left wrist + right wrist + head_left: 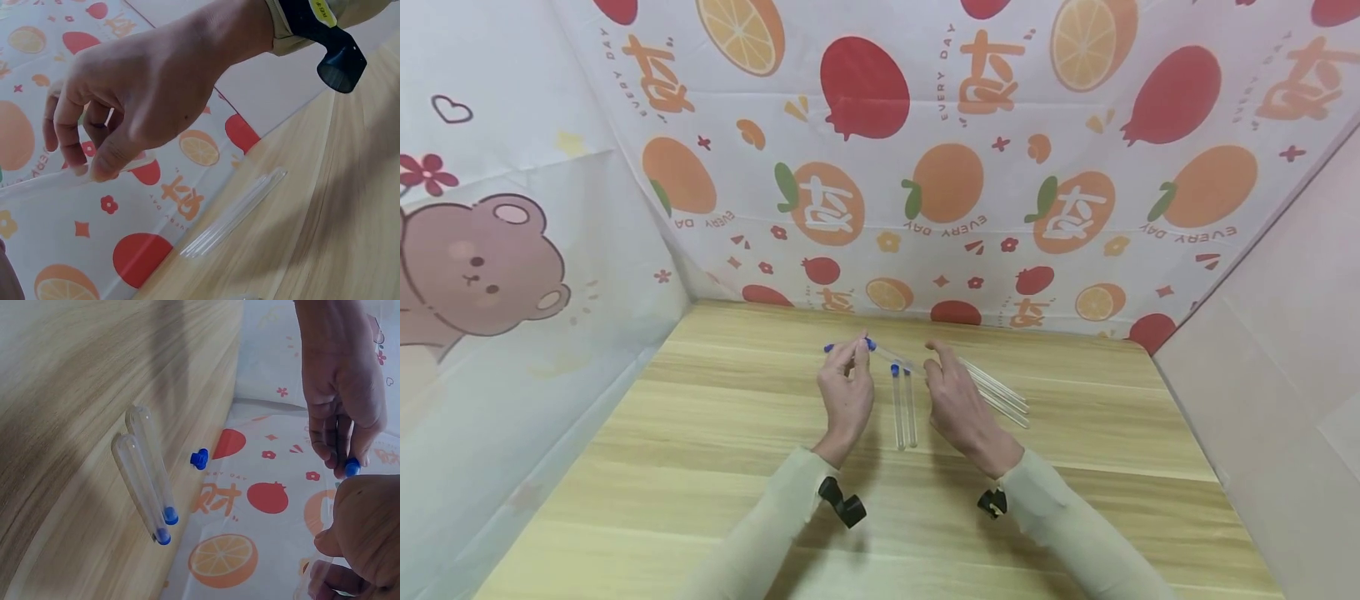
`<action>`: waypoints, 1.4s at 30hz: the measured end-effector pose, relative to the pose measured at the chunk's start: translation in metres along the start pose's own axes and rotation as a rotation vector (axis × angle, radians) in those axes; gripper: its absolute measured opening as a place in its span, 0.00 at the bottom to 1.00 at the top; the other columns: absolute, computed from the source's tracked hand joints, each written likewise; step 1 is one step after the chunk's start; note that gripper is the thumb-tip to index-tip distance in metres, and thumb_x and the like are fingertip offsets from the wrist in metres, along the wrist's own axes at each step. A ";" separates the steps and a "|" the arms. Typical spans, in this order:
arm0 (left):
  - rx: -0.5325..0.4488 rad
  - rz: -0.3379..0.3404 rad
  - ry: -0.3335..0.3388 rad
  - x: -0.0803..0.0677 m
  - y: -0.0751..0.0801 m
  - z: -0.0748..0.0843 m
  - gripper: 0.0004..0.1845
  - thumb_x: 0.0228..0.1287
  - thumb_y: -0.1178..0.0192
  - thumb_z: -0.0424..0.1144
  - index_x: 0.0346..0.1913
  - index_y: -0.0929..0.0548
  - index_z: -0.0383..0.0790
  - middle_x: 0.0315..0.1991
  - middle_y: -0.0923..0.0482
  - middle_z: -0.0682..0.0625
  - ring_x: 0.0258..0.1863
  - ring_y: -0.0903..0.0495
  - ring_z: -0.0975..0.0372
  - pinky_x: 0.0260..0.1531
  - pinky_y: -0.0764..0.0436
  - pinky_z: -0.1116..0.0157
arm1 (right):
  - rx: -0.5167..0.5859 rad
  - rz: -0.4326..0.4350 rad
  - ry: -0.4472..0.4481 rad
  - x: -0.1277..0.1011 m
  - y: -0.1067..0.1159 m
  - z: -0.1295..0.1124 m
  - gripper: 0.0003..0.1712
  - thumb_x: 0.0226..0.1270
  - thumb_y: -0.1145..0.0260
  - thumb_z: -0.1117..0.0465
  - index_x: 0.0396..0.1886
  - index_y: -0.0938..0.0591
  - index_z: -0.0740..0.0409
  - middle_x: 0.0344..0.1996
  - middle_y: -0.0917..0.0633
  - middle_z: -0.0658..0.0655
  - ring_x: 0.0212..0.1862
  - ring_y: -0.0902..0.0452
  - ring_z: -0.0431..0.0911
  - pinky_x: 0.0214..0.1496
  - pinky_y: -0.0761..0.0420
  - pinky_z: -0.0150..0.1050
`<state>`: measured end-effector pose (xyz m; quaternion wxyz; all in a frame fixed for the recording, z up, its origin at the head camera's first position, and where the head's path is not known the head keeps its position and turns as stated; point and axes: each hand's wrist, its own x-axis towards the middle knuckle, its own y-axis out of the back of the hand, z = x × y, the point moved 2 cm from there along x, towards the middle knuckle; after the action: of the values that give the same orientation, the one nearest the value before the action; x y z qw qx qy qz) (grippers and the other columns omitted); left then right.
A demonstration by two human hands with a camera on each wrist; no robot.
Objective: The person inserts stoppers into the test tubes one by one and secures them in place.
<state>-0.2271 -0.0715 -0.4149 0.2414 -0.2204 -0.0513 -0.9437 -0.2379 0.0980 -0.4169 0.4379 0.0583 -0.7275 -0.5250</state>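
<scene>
left hand (846, 395) pinching blue cap (352, 467) at the end of a clear tube (891, 357); right hand (958, 402) gripping that tube's other end, at 3 o'clock of the cap. two capped tubes (904, 407) flat on wooden table (700, 467) between wrists. loose cap (199, 458) at 12 o'clock of them.

Two capped tubes (904, 408), one held tube (891, 356), three uncapped tubes (996, 392), one loose blue cap (199, 459)
</scene>
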 end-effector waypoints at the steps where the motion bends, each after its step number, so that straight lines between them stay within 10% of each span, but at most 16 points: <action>1: -0.016 -0.007 0.014 -0.001 -0.001 0.004 0.11 0.74 0.44 0.29 0.50 0.15 0.27 0.52 0.17 0.34 0.47 0.18 0.52 0.45 0.22 0.81 | -0.003 0.001 -0.003 0.000 0.000 0.000 0.14 0.55 0.42 0.84 0.41 0.21 0.74 0.61 0.23 0.71 0.49 0.19 0.55 0.49 0.14 0.43; 14: -0.071 -0.022 0.072 0.000 -0.004 0.006 0.18 0.64 0.34 0.26 0.56 0.18 0.25 0.49 0.19 0.33 0.46 0.20 0.52 0.46 0.18 0.77 | -0.023 0.017 -0.005 0.000 -0.003 0.002 0.16 0.53 0.44 0.84 0.42 0.20 0.76 0.61 0.22 0.70 0.59 0.21 0.59 0.63 0.17 0.49; 26: -0.006 -0.144 0.129 0.011 0.003 -0.020 0.21 0.72 0.38 0.34 0.65 0.21 0.38 0.46 0.16 0.35 0.43 0.17 0.58 0.41 0.20 0.75 | 0.032 0.016 -0.024 0.002 -0.002 -0.002 0.11 0.60 0.36 0.78 0.43 0.19 0.73 0.62 0.25 0.71 0.34 0.24 0.45 0.32 0.21 0.29; 42: -0.112 -0.188 0.233 0.023 0.011 -0.036 0.20 0.75 0.41 0.38 0.66 0.22 0.45 0.43 0.12 0.43 0.33 0.15 0.69 0.37 0.13 0.71 | 0.079 -0.034 -0.016 0.009 0.003 -0.013 0.11 0.69 0.38 0.71 0.50 0.19 0.66 0.58 0.23 0.67 0.33 0.23 0.44 0.30 0.20 0.30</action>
<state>-0.2539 -0.0979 -0.4372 0.1437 -0.1169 0.0095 -0.9826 -0.2331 0.0850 -0.4083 0.4205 0.0835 -0.7499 -0.5039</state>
